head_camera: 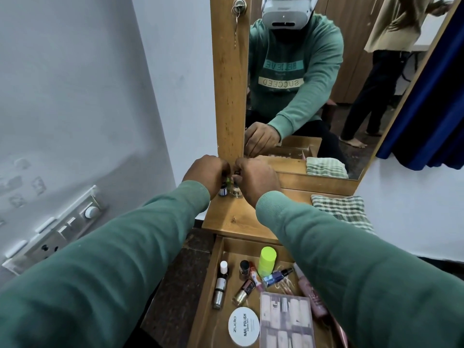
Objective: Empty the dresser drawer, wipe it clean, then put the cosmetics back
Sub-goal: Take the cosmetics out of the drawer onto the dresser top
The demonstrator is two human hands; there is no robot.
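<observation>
The wooden drawer (pixel 216 267) stands pulled out below the dresser top (pixel 241 222). Inside lie several cosmetics: a neon-yellow tube (pixel 267 261), a white-capped bottle (pixel 221 285), a gold nail polish (pixel 243 292), a round white nail-polish-wipes tin (pixel 244 326) and a clear box of false nails (pixel 286 320). At the back left of the dresser top, both hands meet over two small bottles. My left hand (pixel 207 173) closes on a dark-blue bottle (pixel 223 191). My right hand (pixel 256 180) closes on a pale bottle (pixel 236 192). Both bottles stand on the wood.
A green-checked cloth (pixel 339 210) lies at the right of the dresser top. A tall mirror (pixel 326 84) in a wooden frame rises behind, with a key in a lock (pixel 238 7). A wall switch panel (pixel 57 229) sits at the left. A blue curtain (pixel 431 109) hangs at the right.
</observation>
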